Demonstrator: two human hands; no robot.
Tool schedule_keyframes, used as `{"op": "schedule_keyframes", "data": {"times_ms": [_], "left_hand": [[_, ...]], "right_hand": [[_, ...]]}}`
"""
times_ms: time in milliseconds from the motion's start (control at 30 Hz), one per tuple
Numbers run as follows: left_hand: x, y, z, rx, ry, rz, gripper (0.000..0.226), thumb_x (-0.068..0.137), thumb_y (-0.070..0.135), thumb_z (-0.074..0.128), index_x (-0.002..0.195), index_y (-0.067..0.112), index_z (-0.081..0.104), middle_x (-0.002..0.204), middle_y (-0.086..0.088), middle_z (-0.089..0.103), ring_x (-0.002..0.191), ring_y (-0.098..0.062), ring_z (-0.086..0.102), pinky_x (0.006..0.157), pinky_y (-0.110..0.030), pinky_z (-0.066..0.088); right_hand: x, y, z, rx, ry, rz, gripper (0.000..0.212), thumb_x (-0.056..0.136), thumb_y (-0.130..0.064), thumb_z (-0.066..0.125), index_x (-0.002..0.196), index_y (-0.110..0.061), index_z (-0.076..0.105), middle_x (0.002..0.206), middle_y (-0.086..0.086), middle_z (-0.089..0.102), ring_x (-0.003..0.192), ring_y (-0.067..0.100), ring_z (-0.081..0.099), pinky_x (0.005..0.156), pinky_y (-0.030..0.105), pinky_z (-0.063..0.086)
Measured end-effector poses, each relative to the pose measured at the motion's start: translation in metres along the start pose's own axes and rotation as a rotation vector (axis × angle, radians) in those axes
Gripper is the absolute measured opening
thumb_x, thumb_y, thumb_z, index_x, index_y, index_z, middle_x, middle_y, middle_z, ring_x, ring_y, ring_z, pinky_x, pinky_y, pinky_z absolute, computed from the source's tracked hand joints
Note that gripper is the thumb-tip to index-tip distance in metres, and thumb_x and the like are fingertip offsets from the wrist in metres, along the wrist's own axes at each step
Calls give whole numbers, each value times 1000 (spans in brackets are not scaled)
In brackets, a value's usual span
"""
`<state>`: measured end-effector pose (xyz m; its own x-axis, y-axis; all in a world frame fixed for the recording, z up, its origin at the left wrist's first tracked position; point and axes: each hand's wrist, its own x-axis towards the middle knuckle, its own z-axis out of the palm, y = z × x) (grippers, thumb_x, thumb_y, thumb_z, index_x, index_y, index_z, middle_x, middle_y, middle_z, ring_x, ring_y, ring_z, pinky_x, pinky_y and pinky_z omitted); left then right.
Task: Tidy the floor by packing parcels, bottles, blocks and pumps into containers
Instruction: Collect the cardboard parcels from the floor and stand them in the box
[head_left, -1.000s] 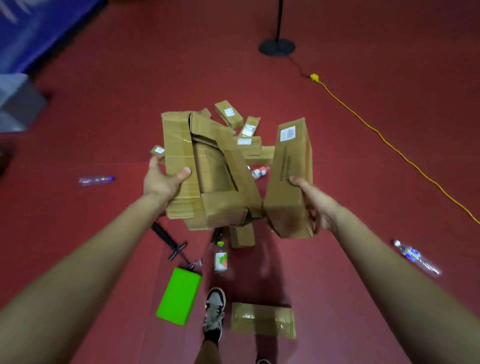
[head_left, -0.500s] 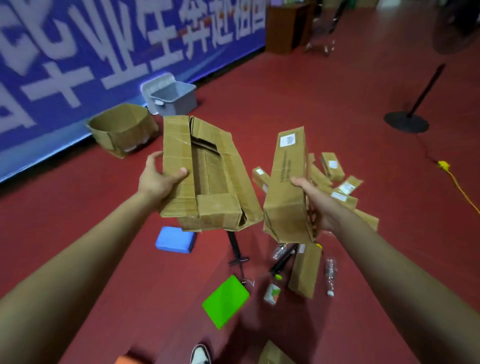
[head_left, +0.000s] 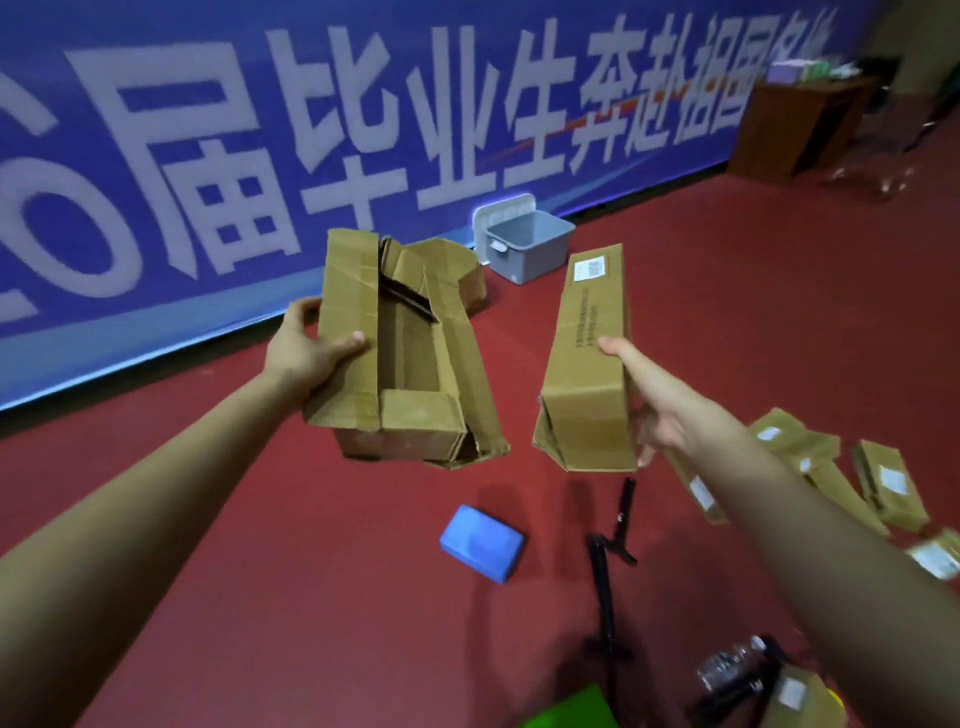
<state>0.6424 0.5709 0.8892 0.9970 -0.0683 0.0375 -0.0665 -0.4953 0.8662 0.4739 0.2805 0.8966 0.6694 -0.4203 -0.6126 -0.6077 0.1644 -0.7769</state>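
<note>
My left hand (head_left: 306, 353) grips the left flap of a torn, open cardboard box (head_left: 410, 364) held in the air. My right hand (head_left: 654, 405) holds a long closed cardboard parcel (head_left: 589, 358) with a white label, thumb on its top face. On the red floor below lie a blue block (head_left: 482, 543), a green block (head_left: 571, 712), black pumps (head_left: 608, 571), a clear bottle (head_left: 727, 667) and several small brown parcels (head_left: 810, 467) at the right. An open grey plastic bin (head_left: 524, 244) stands by the wall, with a large cardboard container (head_left: 470, 283) partly hidden behind the held box.
A blue banner (head_left: 363, 130) with white characters runs along the wall at the back. A brown wooden cabinet (head_left: 795, 124) stands at the far right corner. Red floor (head_left: 753, 322) lies open between me and the bin.
The view has swung up and left toward the banner wall; the grey bin now sits just beyond the held boxes. Both hands keep their grips, and the parcels pile has slid to the right.
</note>
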Motion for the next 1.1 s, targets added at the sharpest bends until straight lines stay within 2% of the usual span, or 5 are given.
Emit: {"op": "schedule_keyframes", "data": {"times_ms": [400,600,900,1000,1100], "left_hand": [[138,-37,-32,-48,149,-100,71,77,34,75,137,25,37,125,-14,59,106,-30,61,89,-38,49],[246,-36,-10,-97,169,-126,69,78,32,74,136,25,37,126,-14,57,106,-31,61,91,-40,50],[410,-14,20,-134,182,-151,68,80,31,72,137,23,36,129,-13,55,108,-29,59,82,-34,47],[461,-14,27,-147,192,-157,68,80,31,72,137,25,35,131,-13,53,110,-30,57,83,-35,46],[506,-21,32,-171,197,-162,68,80,32,72,137,24,34,132,-13,52,111,-31,57,83,-36,46]], "right_hand": [[111,-112,95,-211,-151,-117,40,89,-57,46,93,-19,57,81,5,60,71,19,56,57,28,35],[208,-182,123,-215,-146,-177,48,79,-67,52,96,-23,62,101,10,65,90,26,59,105,53,37],[329,-294,153,-246,-150,-184,50,82,-65,50,109,-23,60,100,7,65,87,24,57,104,51,34],[370,-324,168,-228,-178,-171,38,87,-59,48,93,-24,59,92,5,63,79,20,55,94,43,41],[399,-349,182,-271,-197,-158,33,91,-53,47,90,-22,58,80,3,61,68,16,55,58,26,39]]}}
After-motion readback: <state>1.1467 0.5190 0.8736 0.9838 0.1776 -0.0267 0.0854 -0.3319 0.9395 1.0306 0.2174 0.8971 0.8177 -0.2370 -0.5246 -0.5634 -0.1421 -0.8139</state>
